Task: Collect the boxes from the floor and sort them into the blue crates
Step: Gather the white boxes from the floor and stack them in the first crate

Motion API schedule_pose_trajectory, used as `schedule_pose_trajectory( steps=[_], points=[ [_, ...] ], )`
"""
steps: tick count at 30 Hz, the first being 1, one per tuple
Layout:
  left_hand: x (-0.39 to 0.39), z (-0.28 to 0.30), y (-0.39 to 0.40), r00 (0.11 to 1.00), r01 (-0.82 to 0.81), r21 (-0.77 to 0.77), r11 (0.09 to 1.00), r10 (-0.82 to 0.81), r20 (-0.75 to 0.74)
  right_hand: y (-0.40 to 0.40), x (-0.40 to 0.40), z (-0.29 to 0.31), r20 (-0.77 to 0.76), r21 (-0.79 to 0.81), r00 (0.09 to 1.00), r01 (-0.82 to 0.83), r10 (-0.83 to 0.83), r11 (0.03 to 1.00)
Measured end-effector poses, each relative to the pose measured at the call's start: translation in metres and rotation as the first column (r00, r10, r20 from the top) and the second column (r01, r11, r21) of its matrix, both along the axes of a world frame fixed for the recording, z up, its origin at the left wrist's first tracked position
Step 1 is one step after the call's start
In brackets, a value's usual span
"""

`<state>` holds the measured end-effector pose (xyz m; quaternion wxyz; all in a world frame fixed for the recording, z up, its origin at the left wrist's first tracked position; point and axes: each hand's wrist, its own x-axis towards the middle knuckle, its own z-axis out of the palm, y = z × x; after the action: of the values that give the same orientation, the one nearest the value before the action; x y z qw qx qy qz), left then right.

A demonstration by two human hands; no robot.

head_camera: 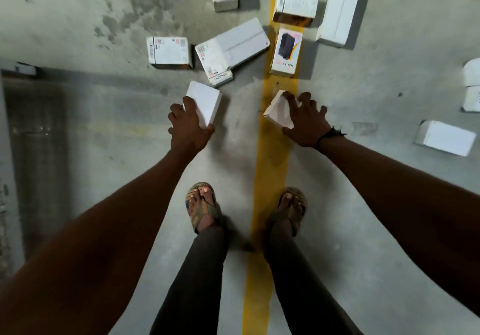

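Two feet in sandals (202, 206) on floor (363, 204). Left hand (188, 127) gripping small white box (206, 103); right hand (306, 121) gripping tilted white box (278, 110). More boxes (233, 46) beyond.

Both arms stretched down and forward, bare. Left hand (188, 127) grips small white box (205, 104), thumb on near edge, fingers curled over far side. Right hand (306, 123) spread, fingers clawed over tilted white box (276, 112), thumb at near corner. Dark band on right wrist.
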<state>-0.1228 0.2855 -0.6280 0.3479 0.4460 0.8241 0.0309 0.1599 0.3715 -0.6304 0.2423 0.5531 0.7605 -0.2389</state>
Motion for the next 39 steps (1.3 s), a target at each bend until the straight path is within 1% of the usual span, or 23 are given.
schedule_pose_trajectory(
  steps=[3,6,8,12,15,19,22,25,28,32,35,37,39],
  points=[
    [0.01,0.065,0.006,0.998,-0.032,0.027,0.999,0.03,0.055,0.006,-0.023,0.066,-0.122,0.004,0.987,0.107,-0.106,0.994],
    [0.015,0.144,0.01,0.992,-0.056,0.071,0.996,0.048,0.115,0.01,-0.043,0.143,-0.232,0.005,0.95,0.214,-0.207,0.977],
    [0.015,0.194,0.011,0.987,-0.083,0.112,0.99,0.066,0.145,0.012,-0.054,0.193,-0.291,-0.01,0.915,0.289,-0.279,0.957],
    [0.006,0.303,0.003,0.973,-0.138,0.182,0.973,0.099,0.21,0.004,-0.071,0.301,-0.367,-0.006,0.86,0.379,-0.355,0.925],
    [-0.004,0.387,-0.011,0.966,-0.172,0.228,0.958,0.119,0.231,-0.008,-0.083,0.388,-0.411,-0.005,0.84,0.386,-0.354,0.923],
    [-0.011,0.485,-0.039,0.957,-0.218,0.286,0.933,0.147,0.249,-0.027,-0.093,0.49,-0.47,0.022,0.836,0.333,-0.284,0.943],
    [-0.013,0.546,-0.068,0.95,-0.269,0.318,0.909,0.196,0.243,-0.042,-0.097,0.55,-0.516,0.027,0.821,0.302,-0.245,0.953],
    [-0.013,0.598,-0.105,0.937,-0.33,0.354,0.875,0.258,0.236,-0.059,-0.102,0.603,-0.554,0.031,0.815,0.227,-0.173,0.973],
    [-0.01,0.641,-0.143,0.915,-0.402,0.419,0.814,0.336,0.225,-0.074,-0.11,0.646,-0.584,0.09,0.81,0.123,-0.047,0.988],
    [0.003,0.69,-0.194,0.844,-0.529,0.49,0.693,0.49,0.218,-0.102,-0.127,0.698,-0.648,0.11,0.757,-0.009,0.078,0.994],
    [0.018,0.725,-0.228,0.775,-0.6,0.571,0.561,0.586,0.239,-0.13,-0.149,0.731,-0.685,0.129,0.703,-0.14,0.19,0.982],
    [0.025,0.744,-0.246,0.73,-0.623,0.615,0.483,0.641,0.237,-0.149,-0.167,0.749,-0.705,0.14,0.669,-0.195,0.236,0.971],
    [0.026,0.762,-0.27,0.657,-0.661,0.645,0.382,0.711,0.252,-0.172,-0.187,0.768,-0.725,0.152,0.628,-0.257,0.284,0.954]
  ],
)
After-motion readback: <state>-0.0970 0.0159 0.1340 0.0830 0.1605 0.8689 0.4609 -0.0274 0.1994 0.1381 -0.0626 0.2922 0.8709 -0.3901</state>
